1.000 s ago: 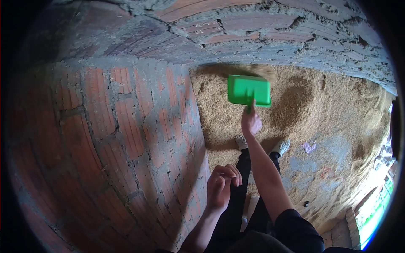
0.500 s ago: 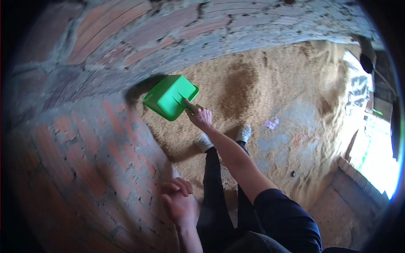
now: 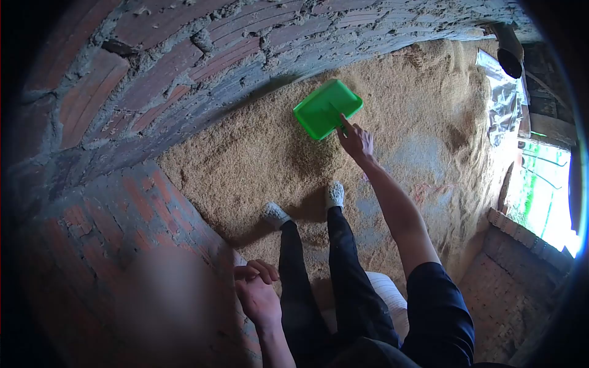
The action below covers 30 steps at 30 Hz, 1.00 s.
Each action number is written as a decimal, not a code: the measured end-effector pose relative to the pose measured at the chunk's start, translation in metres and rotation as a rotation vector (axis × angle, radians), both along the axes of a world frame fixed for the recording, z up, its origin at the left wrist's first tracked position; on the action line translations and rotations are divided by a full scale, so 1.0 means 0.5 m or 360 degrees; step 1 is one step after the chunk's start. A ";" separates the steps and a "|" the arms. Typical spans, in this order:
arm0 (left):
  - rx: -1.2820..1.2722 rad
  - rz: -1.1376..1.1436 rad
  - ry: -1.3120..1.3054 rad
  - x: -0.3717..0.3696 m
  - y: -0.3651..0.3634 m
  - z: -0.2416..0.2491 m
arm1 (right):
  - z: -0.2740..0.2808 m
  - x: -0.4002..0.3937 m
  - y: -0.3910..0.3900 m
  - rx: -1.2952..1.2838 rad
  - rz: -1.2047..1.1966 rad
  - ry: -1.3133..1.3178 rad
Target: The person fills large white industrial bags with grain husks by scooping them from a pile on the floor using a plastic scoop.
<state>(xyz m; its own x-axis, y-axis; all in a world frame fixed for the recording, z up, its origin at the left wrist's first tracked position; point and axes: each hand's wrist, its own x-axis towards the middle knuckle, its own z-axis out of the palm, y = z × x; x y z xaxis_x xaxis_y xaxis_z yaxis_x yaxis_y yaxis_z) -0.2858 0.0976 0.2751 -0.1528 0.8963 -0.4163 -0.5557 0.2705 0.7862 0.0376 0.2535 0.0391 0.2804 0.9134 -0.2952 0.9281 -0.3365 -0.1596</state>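
Note:
My right hand is closed round the handle of a green scoop, with the index finger stretched along it. The scoop is tilted just above the loose brown grain or husks, near the brick wall, and a dark shadow lies below it. My left hand hangs near my left leg, beside the low brick wall. Its fingers are loosely bent and nothing shows in them.
Brick walls rise at the left and along the top. My feet stand on the husks. A white sack lies by my leg. At the right are plastic sheeting, a dark pipe and a bright opening.
My right hand and the scoop have moved right and up, away from the wall corner. The view has shifted, and the white sack now shows beside my leg. My left hand keeps its loose bend.

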 end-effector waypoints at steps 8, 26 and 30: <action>-0.0036 -0.0195 0.0121 0.147 -0.005 -0.048 | -0.198 -0.160 0.046 0.0298 0.1124 0.0203; -0.0059 0.0010 -0.0009 0.500 0.029 -0.061 | -0.186 0.484 0.151 -0.0239 -0.0249 0.0394; -0.0133 0.0085 -0.0013 0.502 -0.006 -0.080 | -0.126 0.627 0.067 -0.0114 -0.1246 0.1354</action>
